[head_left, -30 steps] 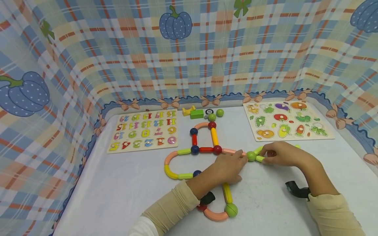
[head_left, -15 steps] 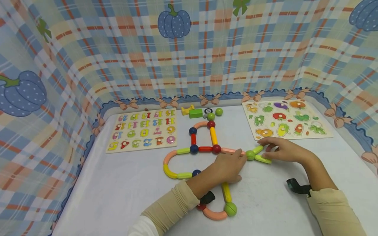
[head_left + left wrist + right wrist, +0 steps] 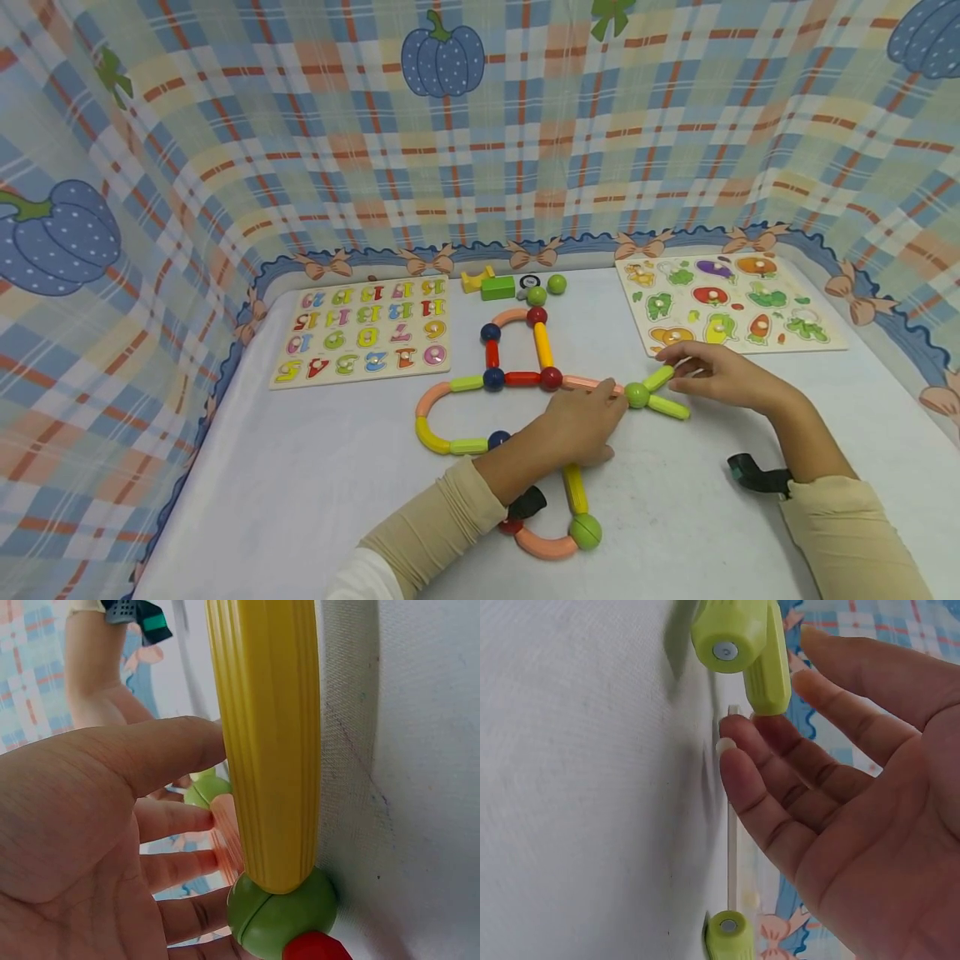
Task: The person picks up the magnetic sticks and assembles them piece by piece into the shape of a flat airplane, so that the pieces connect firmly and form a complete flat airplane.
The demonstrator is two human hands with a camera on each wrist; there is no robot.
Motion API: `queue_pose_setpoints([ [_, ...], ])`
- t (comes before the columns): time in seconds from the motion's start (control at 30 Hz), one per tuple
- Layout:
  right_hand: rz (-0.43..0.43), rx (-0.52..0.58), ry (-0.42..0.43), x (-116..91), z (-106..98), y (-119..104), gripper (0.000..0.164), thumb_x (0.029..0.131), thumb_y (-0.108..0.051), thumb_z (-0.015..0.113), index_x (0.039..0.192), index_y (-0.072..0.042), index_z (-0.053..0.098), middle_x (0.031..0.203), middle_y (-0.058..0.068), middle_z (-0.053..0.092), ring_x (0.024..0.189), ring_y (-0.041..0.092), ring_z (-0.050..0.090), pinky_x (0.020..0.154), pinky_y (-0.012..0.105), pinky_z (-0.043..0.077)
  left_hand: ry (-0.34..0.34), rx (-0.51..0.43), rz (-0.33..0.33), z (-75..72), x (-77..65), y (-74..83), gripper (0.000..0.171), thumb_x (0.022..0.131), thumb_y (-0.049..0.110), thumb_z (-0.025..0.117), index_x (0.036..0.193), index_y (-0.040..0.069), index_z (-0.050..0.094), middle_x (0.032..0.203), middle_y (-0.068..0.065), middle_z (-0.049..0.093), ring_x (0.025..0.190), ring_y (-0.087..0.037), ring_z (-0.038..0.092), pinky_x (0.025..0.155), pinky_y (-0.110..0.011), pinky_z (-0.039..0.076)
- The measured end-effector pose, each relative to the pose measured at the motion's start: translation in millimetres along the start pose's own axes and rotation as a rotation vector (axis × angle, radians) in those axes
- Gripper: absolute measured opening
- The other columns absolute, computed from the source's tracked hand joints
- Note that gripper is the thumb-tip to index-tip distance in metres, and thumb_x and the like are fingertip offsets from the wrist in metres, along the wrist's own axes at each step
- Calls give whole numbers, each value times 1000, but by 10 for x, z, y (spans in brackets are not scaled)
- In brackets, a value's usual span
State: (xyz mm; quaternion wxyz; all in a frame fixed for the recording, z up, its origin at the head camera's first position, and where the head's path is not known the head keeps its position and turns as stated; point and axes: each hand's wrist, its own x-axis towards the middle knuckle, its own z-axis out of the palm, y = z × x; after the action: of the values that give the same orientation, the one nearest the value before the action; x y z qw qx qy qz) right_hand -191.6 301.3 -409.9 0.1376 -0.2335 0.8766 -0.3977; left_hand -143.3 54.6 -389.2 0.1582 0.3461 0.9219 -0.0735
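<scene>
My left hand (image 3: 581, 425) rests on the figure of magnetic rods and balls, fingertips on a pink rod (image 3: 592, 383). In the left wrist view its thumb lies by a yellow rod (image 3: 270, 750) joined to a green ball (image 3: 281, 907). The pink rod ends at another green ball (image 3: 637, 394), from which two light green rods fork rightward: an upper one (image 3: 660, 379) and a lower one (image 3: 669, 407). My right hand (image 3: 716, 375), fingers loosely bent and apart, has its fingertips right by the upper rod's end. The right wrist view shows both rods' end magnets near it.
A number puzzle board (image 3: 360, 333) lies left and a vegetable puzzle board (image 3: 727, 304) right. Between them at the back are a green block (image 3: 498, 288), a yellow piece (image 3: 477, 279) and loose green balls (image 3: 557, 284). Another light green piece (image 3: 731, 937) shows near the right hand.
My right hand has let go of the lower green rod, drawn back slightly and come to the upper rod's end. Both forked rods now show more fully. My left hand has stayed in place.
</scene>
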Motion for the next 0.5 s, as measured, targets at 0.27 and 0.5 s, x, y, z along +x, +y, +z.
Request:
queue_pose_setpoints([
  [0.27,-57,-62,42,60,62,44,26,86,-13,61,110,-4,60,106,9,59,88,21,58,73,26,48,-12,-46,2,-13,-11,-29,72,78,52,61,139,30,31,145,5,22,112,-16,45,87,-35,43],
  [0.5,-45,-155,73,119,69,1,20,88,-14,59,105,-6,64,98,3,62,85,19,57,71,27,48,-18,-65,-1,-6,-18,-33,72,78,52,61,139,33,29,146,7,21,116,-18,43,89,-37,41],
])
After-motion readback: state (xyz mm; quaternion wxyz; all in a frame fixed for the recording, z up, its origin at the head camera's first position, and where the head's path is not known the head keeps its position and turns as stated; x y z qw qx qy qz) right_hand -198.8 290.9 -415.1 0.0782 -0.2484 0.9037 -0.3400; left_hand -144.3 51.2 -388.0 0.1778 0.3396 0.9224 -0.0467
